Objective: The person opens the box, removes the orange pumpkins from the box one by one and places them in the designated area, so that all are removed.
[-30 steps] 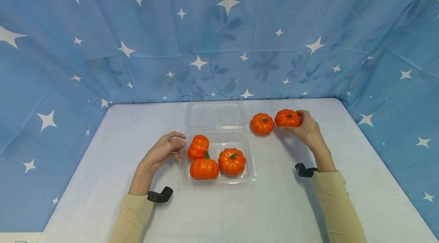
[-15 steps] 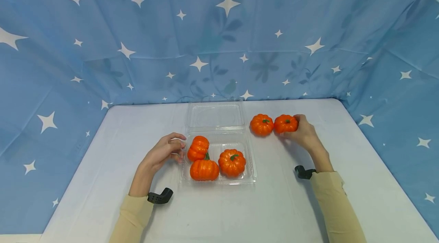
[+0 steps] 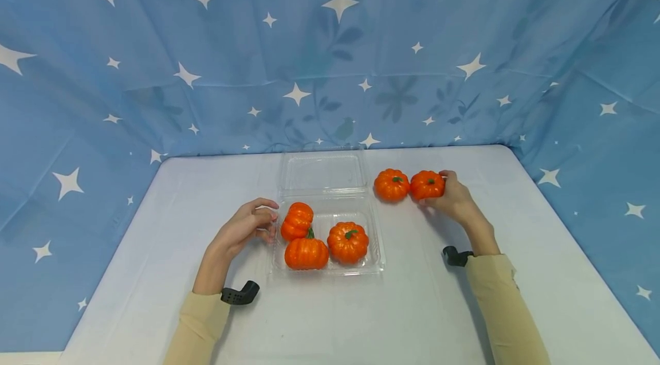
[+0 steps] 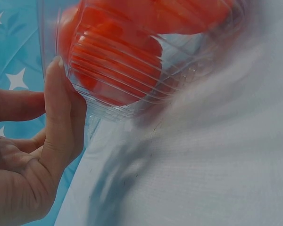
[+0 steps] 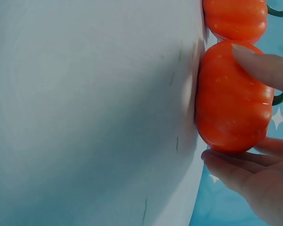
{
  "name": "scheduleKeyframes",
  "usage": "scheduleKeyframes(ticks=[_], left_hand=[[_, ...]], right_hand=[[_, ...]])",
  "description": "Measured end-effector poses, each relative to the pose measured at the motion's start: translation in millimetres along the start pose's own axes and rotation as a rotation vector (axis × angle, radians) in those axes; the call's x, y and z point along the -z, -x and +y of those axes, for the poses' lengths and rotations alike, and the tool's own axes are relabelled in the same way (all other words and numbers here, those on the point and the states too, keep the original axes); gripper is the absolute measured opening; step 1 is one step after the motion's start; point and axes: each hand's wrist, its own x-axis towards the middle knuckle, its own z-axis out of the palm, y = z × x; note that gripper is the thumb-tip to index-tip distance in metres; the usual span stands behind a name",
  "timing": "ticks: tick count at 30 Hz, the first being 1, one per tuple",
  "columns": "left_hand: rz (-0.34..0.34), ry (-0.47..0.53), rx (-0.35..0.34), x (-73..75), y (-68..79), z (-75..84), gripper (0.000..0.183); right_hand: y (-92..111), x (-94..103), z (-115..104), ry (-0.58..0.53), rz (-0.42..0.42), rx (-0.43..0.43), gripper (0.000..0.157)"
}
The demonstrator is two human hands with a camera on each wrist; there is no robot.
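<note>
My right hand (image 3: pixel 454 199) holds a small orange pumpkin (image 3: pixel 427 185) on the table, thumb on one side and fingers on the other, as the right wrist view shows with this pumpkin (image 5: pixel 233 101). It sits against a second pumpkin (image 3: pixel 392 185) on its left. My left hand (image 3: pixel 246 227) is beside the left wall of a clear plastic clamshell box (image 3: pixel 378 256), fingers loosely bent. In the left wrist view one fingertip (image 4: pixel 58 66) is at the box wall. Inside are a tipped pumpkin (image 3: pixel 297 220), another on its side (image 3: pixel 306 254) and an upright one (image 3: pixel 348 243).
The box's lid (image 3: pixel 323 173) lies folded back flat toward the rear. A white cloth covers the table (image 3: pixel 330 319). Behind and at both sides hangs a blue curtain (image 3: pixel 232 55) with white stars.
My right hand has lowered the pumpkin slightly and moved it left until it meets the neighbouring pumpkin. The left hand and the box have stayed in place.
</note>
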Motion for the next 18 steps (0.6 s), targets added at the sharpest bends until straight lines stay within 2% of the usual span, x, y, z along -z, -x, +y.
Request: scheduleKeyframes(ticks=[8,18], left_hand=[[-0.007,0.000,-0.004,0.2,-0.2,0.3,0.039],[-0.004,0.004,-0.006,-0.2,0.3,0.2,0.039]], right_hand=[[6,8.2,-5,0.041,0.016,0.070,0.105],[27,15.9,-27,0.054,0.158,0.249,0.086]])
